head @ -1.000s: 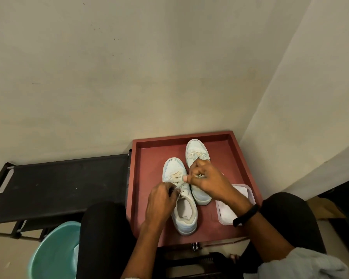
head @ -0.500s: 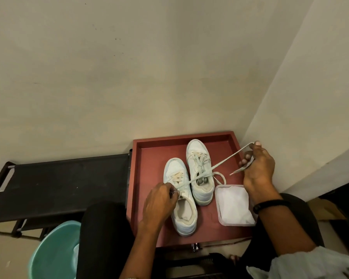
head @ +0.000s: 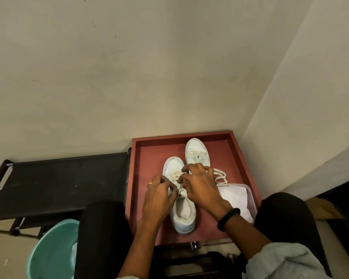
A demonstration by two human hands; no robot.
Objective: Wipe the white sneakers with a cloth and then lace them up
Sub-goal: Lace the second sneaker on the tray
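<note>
Fingers (head: pixel 170 187) of my left hand (head: pixel 159 198) are curling onto the lace (head: pixel 174 175) at the upper eyelets of the left sneaker (head: pixel 182 215) and pinching it. My right hand (head: pixel 199 188) is coming in from the right with its fingers curled, pinching the same lace just beside the left fingertips. The exact contact point is hidden under the knuckles.

Location: both sneakers are standing in the tray (head: pixel 237 158), toes pointing far. The left sneaker is sitting nearer to me. The right sneaker (head: pixel 195 148) is sitting farther away, close beside it; I cannot tell whether they are touching. A loose lace end (head: pixel 220 176) is trailing on the tray to the right of my right hand, and I cannot tell which shoe it belongs to. The cloth (head: pixel 234 198) is lying in a tub (head: pixel 252 195) at the near right of the tray, with neither hand on it.

Step in hand: lacing. With the cloth set aside, I am judging the wiping stage to be finished. On the left sneaker, the work is reaching the upper eyelets.

Next move, as judged:
1. Hold the shoe steady with the left hand.
2. Feed the lace tip through the next open eyelet with the right hand.
3. Draw the slack out evenly, without twisting the lace.

The right sneaker's crossings are looking slack and probably need tightening afterwards.
</note>
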